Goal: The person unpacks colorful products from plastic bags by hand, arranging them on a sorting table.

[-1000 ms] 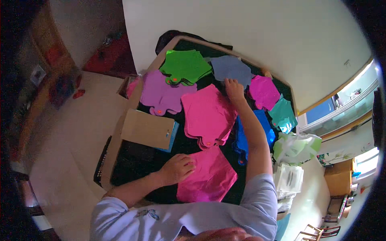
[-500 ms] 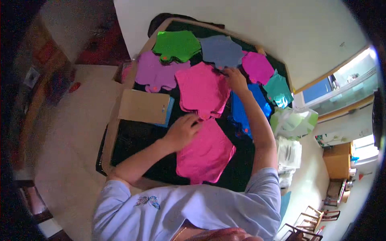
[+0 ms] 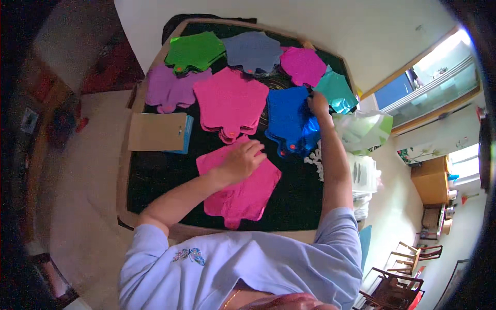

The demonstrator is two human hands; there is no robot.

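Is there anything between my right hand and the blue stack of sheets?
Nothing visible. The right hand is already at the upper right edge of the blue stack, touching it beside the teal sheets. The left hand rests on the separate pink sheet.

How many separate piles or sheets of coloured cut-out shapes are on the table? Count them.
8: green, grey-blue, magenta, teal, purple, pink centre, blue, pink near. More may be hidden.
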